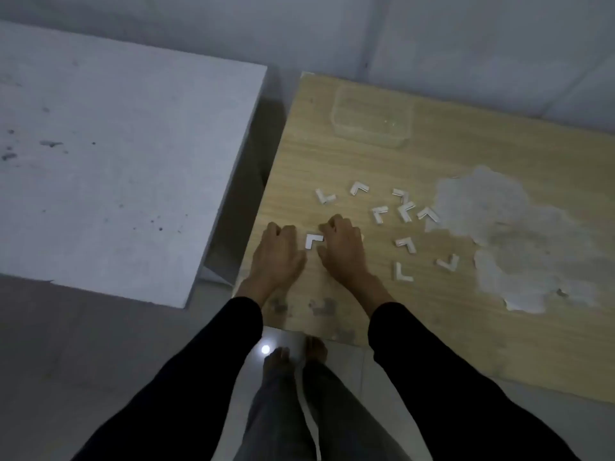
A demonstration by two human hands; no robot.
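Observation:
Several small white L-shaped pieces lie scattered on the wooden table (366, 168). One L-shaped piece (312, 241) lies between my two hands near the table's left edge. My right hand (339, 251) has curled fingers, and its fingertips and thumb close on the right end of that piece. My left hand (278, 257) rests on the table just left of the piece with its fingers curled under; whether it touches the piece is hidden. A white bit (362, 236) shows at my right hand's far side.
A clear plastic box (372, 119) stands at the back of the table. Loose L-shaped pieces (404, 211) lie right of my hands. A worn pale patch (499, 237) covers the table's right part. A grey slab (116, 154) sits left, across a gap.

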